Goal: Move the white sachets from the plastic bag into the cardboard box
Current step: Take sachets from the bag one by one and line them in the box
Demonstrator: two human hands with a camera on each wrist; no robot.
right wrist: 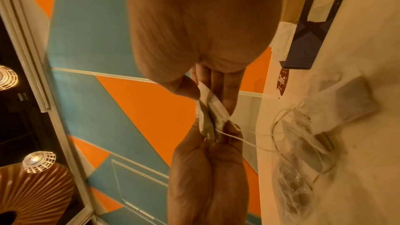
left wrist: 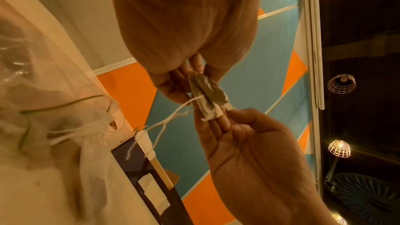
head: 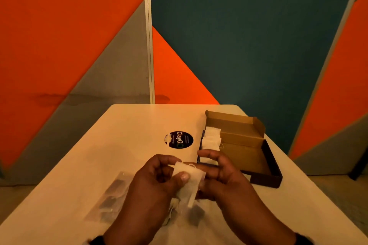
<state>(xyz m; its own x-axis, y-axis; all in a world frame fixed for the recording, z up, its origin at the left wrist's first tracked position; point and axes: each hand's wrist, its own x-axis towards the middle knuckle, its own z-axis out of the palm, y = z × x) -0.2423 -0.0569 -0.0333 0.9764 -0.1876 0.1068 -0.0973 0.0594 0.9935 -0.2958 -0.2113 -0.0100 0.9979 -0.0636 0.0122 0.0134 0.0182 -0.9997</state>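
Note:
Both hands meet above the near middle of the table and hold a white sachet [head: 190, 175] with a loose string between them. My left hand [head: 171, 171] pinches one end with thumb and fingers, as the left wrist view shows at the sachet [left wrist: 206, 95]. My right hand [head: 211, 167] pinches the other end [right wrist: 211, 119]. The open cardboard box [head: 241, 151] sits at the right, with white sachets [head: 212, 139] stacked along its left side. The clear plastic bag [head: 111, 195] lies crumpled under and left of the hands, with more sachets [right wrist: 350, 97] inside.
A round black sticker [head: 178, 139] is on the table [head: 119, 135] beyond the hands. Orange, grey and teal wall panels stand close behind the table. The box's dark outer wall [head: 266, 180] faces the near right edge.

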